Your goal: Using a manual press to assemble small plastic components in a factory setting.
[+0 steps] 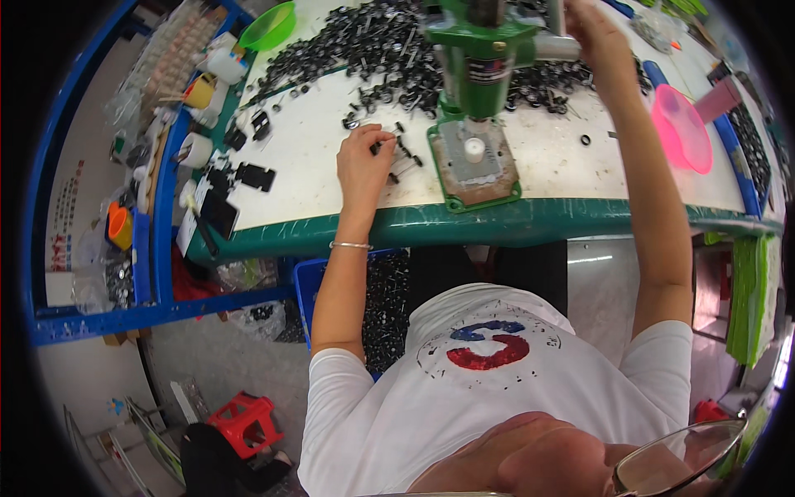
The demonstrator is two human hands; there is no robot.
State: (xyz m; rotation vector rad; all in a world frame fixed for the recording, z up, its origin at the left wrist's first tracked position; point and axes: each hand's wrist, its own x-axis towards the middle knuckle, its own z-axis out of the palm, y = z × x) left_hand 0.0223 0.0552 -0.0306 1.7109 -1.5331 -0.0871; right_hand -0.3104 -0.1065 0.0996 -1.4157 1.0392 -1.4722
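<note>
My left hand [364, 161] is over the white worktop, fingers pinched together around a small black part [376, 148], mostly hidden by the fingers. Just right of it lie several small black pieces with thin metal pins [406, 154]. A green hand press [487, 74] stands in front of me. On its metal base plate, under the ram, sits a small white round holder [474, 150]. My right hand [598, 41] is raised at the upper right, closed at the press's silver lever [556, 48]; its fingertips are partly out of view.
A large heap of black parts with metal pins [356, 50] covers the worktop's far side. A pink bowl [681, 128] stands at the right, a green bowl [269, 26] at the far left. A black ring [585, 140] lies right of the press. Below the edge is a blue crate [308, 286].
</note>
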